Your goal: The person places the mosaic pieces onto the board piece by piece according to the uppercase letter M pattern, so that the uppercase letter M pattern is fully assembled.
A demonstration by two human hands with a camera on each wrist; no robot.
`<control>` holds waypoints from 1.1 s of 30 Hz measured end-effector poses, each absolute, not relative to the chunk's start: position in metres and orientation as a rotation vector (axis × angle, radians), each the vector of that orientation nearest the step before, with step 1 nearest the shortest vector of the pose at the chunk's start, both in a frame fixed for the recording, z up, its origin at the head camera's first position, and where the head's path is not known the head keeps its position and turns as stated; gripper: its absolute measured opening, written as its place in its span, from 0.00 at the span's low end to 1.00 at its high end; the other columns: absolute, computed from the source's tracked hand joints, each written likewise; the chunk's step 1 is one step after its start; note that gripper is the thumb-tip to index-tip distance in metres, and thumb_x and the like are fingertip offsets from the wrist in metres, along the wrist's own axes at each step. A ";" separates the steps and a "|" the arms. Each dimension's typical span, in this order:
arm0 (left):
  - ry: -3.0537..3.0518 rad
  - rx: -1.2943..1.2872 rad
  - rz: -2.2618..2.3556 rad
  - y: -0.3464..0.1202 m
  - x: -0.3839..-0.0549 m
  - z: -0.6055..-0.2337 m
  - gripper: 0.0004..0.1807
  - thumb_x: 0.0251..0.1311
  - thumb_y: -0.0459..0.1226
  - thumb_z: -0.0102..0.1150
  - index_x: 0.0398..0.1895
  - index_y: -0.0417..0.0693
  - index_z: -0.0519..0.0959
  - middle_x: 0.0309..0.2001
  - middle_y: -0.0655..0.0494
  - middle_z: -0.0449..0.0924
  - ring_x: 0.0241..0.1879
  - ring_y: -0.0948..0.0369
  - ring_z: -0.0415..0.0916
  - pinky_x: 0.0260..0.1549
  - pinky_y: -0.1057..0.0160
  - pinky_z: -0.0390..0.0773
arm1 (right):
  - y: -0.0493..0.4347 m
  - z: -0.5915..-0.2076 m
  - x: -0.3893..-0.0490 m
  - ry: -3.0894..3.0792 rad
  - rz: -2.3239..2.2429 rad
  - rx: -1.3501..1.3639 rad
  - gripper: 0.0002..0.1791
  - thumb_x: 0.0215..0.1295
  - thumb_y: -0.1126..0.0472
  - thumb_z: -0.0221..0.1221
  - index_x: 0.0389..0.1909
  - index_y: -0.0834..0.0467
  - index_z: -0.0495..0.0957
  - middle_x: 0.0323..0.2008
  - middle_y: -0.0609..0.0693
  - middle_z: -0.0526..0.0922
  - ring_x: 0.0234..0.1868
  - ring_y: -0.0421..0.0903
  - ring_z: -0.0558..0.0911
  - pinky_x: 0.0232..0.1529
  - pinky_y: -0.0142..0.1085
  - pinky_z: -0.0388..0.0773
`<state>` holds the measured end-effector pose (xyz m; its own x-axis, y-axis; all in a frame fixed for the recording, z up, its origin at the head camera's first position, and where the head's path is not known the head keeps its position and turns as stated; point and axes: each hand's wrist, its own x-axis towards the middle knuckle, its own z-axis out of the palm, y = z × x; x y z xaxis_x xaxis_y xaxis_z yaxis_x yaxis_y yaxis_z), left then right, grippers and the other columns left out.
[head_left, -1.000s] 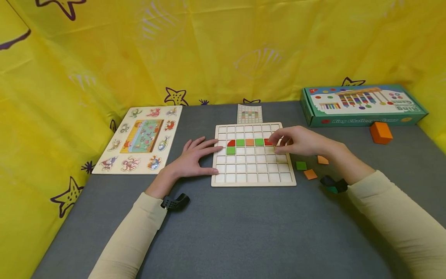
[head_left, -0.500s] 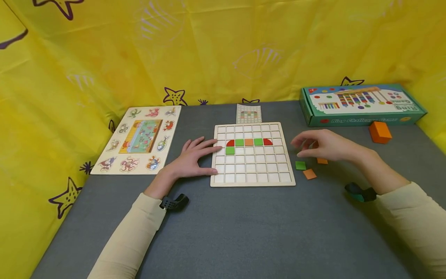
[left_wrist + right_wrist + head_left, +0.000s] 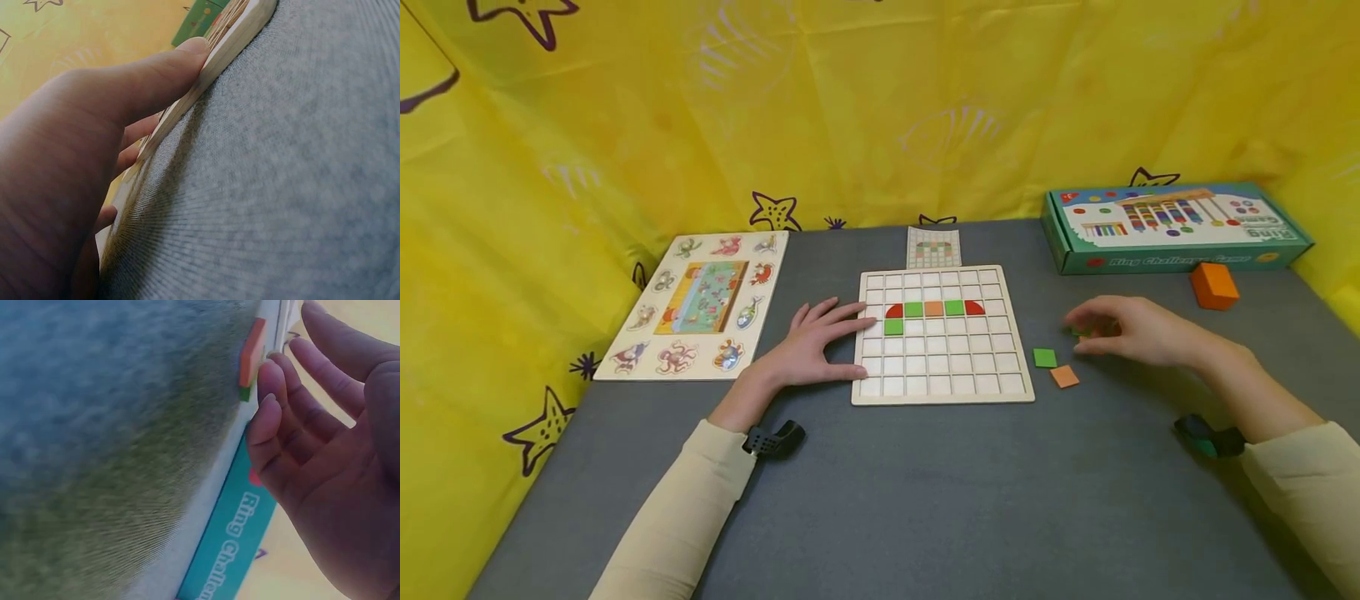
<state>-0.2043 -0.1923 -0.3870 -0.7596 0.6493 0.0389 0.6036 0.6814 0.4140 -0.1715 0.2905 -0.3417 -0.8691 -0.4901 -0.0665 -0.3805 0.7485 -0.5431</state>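
Observation:
My left hand [image 3: 808, 350] rests with spread fingers on the left edge of a wooden grid board [image 3: 925, 397]; its thumb [image 3: 169, 65] lies on the rim in the left wrist view. A row of red, green and orange tiles sits in the board, with one green tile [image 3: 893, 327] below the row's left end. Right of the board, my right hand [image 3: 1138, 329] is low over the table, its fingers bent. A bit of green tile [image 3: 1081, 333] shows between finger and thumb; whether they pinch it is unclear. A green tile [image 3: 1044, 357] and an orange tile [image 3: 1064, 377] lie beside that hand.
A small pattern card [image 3: 933, 248] lies behind the board. To the left is a sea-animal puzzle board [image 3: 696, 367]. A green game box [image 3: 1172, 262] and an orange block [image 3: 1214, 286] stand at the back right, before a yellow curtain [image 3: 850, 100].
My right hand has moved right, away from the board to the loose tiles, leaving a red tile at the row's right end. My left hand keeps its place.

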 end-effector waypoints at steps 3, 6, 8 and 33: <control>2.782 1.058 0.635 -0.192 -0.205 -0.388 0.45 0.56 0.59 0.69 0.76 0.60 0.67 0.78 0.58 0.55 0.77 0.43 0.41 0.68 0.34 0.33 | 0.294 -0.345 -0.170 2.771 -0.763 -0.716 0.18 0.64 0.60 0.70 0.52 0.61 0.83 0.42 0.45 0.83 0.38 0.43 0.77 0.41 0.36 0.77; 2.780 1.059 0.633 -0.193 -0.204 -0.388 0.45 0.56 0.59 0.69 0.76 0.60 0.66 0.78 0.58 0.55 0.77 0.43 0.41 0.68 0.34 0.32 | 0.297 -0.348 -0.170 2.794 -0.731 -0.736 0.16 0.63 0.59 0.70 0.50 0.60 0.83 0.38 0.43 0.81 0.36 0.42 0.76 0.39 0.36 0.76; 2.778 1.059 0.632 -0.193 -0.204 -0.388 0.45 0.56 0.59 0.69 0.77 0.60 0.66 0.78 0.58 0.55 0.77 0.43 0.41 0.68 0.34 0.32 | 0.299 -0.349 -0.171 2.796 -0.710 -0.732 0.15 0.63 0.60 0.71 0.49 0.60 0.83 0.37 0.43 0.80 0.36 0.42 0.75 0.39 0.36 0.76; 2.781 1.083 0.631 -0.193 -0.206 -0.390 0.44 0.56 0.60 0.68 0.76 0.61 0.67 0.78 0.58 0.55 0.77 0.43 0.41 0.67 0.32 0.32 | 0.294 -0.349 -0.174 2.794 -0.649 -0.801 0.11 0.63 0.62 0.71 0.45 0.54 0.82 0.32 0.40 0.76 0.34 0.41 0.73 0.37 0.37 0.74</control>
